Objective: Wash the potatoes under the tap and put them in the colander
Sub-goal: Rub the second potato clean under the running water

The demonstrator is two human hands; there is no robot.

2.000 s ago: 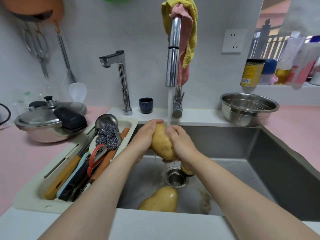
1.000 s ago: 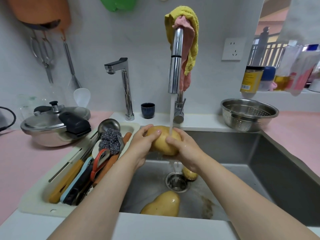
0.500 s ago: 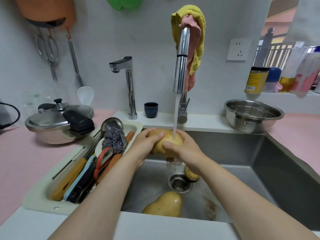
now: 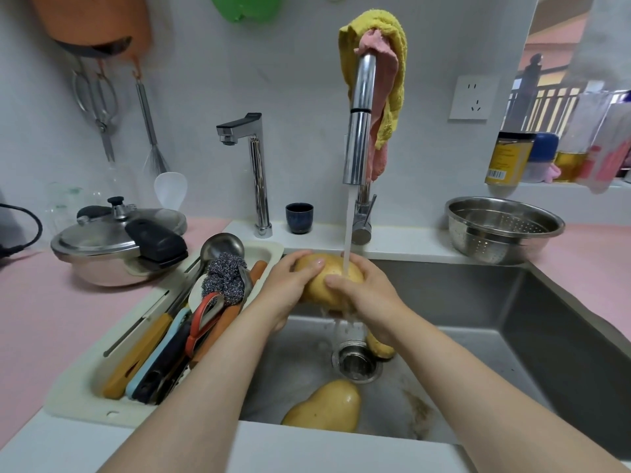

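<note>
A large yellow potato [image 4: 333, 281] is held under the running tap [image 4: 358, 131], above the steel sink [image 4: 478, 302]. My left hand [image 4: 290, 288] grips its left side and my right hand [image 4: 368, 295] grips its right side, with water hitting the top. A second big potato [image 4: 327, 409] lies at the sink's near edge. A smaller potato [image 4: 380, 348] sits by the drain, partly hidden behind my right wrist. The steel colander [image 4: 502, 230] stands on the counter at the back right with nothing visible in it.
A cream tray [image 4: 85, 394] of utensils with a scouring pad lies left of the sink. A pressure cooker [image 4: 116, 240] stands further left. A second tap [image 4: 252, 172] and a dark cup [image 4: 299, 218] are behind the sink. Jars line the sill at right.
The potato has turned from upright to lying sideways between my hands and has risen a little closer to the spout. The potatoes in the sink have not moved.
</note>
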